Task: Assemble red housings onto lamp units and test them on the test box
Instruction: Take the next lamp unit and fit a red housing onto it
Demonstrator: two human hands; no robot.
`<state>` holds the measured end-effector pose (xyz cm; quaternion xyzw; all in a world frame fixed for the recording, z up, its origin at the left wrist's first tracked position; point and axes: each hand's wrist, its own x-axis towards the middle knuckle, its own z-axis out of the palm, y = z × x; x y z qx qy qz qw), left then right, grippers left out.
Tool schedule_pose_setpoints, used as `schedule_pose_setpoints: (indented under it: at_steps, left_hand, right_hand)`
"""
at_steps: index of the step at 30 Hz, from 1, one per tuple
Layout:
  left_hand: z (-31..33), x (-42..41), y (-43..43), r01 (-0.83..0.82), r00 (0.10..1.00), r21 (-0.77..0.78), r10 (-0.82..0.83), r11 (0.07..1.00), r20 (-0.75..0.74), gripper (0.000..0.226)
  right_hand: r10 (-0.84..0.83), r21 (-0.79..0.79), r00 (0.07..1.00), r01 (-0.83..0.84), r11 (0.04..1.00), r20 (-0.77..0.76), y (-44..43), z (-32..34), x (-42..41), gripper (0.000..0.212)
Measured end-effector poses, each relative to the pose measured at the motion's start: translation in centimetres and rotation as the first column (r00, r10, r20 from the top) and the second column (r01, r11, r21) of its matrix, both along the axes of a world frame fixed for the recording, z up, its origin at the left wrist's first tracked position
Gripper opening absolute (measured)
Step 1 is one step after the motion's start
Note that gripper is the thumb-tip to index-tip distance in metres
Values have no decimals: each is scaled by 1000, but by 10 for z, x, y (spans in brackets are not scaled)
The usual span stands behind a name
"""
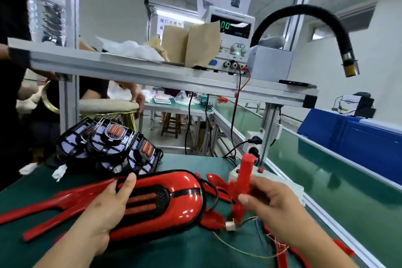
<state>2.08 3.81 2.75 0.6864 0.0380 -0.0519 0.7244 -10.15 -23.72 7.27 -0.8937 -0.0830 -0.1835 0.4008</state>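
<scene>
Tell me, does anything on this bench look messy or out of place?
Nothing looks broken or spilled. Loose thin wires straggle over the green mat near the right hand, and the black lamp units lie heaped against one another, not in a row.

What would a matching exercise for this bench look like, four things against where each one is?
Things:
1. red housing
2. red upright piece
3. black lamp units
4. power supply

Places:
A. on the upper shelf
B. gripped by the right hand
C. stacked at the back left of the green mat
D. under the left hand, on the mat

Pairs: 1-D, 2-B, 3-C, 4-A
</scene>
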Motion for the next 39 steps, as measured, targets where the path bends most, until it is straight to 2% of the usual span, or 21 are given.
schedule_pose_setpoints:
  at_steps: [1,2,4,5,7,10,13,16,21,23,25,27,29,32,34,36,38,39]
  left_hand:
    - [-1,-2,-2,16,1000,34,-17,999,16,102]
    - [-4,-6,-6,33,999,55,-34,998,16,90]
    - [-9,-9,-17,76,995,103,-82,992,52,52]
    - [-10,-13,-21,77,993,158,-90,984,73,41]
    - [-14,-17,-27,84,990,273,-111,958,86,52]
    - [-14,-25,-30,83,990,391,-122,916,76,70]
    - [-16,-36,-28,120,986,366,-153,923,63,84]
    - [-18,-46,-18,112,991,381,-134,918,30,89]
    - [-20,-66,-11,55,991,468,-106,882,82,94]
    - [-18,-69,-11,42,991,483,-96,875,88,95]
    - [-17,-68,-11,59,992,525,-109,849,64,105]
    - [-16,-67,-9,102,990,564,-140,819,24,112]
    - [-14,-66,-3,143,984,579,-176,803,2,112]
    - [-14,-65,8,133,985,524,-172,841,25,90]
    - [-14,-61,16,96,992,483,-121,871,22,64]
    - [-12,-56,24,84,995,462,-101,883,12,36]
    - [-10,-48,32,117,989,537,-148,835,14,26]
    - [-10,-43,36,152,977,613,-212,776,25,24]
  right_hand:
    - [-66,110,997,60,992,51,-13,5,10,27]
    - [-128,127,990,121,984,51,-17,13,23,26]
    - [-215,20,976,214,977,31,-20,20,49,20]
    - [-247,-65,969,248,966,33,-20,17,66,16]
    - [-295,-250,955,289,924,14,-13,15,89,21]
    - [-241,-457,969,189,869,-58,13,14,112,30]
    - [-207,-662,972,84,745,-110,46,8,127,23]
    - [-225,-739,966,59,671,-128,73,-6,135,22]
    - [-243,-831,963,38,555,-119,87,-34,143,27]
    - [-249,-824,958,24,566,-144,87,-42,145,34]
    - [-231,-782,960,20,623,-160,84,-37,142,40]
    - [-214,-702,961,31,711,-173,72,-24,136,35]
    - [-242,-690,948,33,723,-208,48,-8,124,28]
    - [-327,-739,903,15,674,-280,4,9,94,20]
    - [-339,-705,870,-14,709,-359,-15,7,76,15]
    - [-324,-717,853,-80,693,-408,-21,-1,65,18]
    - [-323,-767,850,-137,627,-416,-20,-15,61,24]
    - [-332,-796,853,-148,587,-403,-18,-21,60,26]
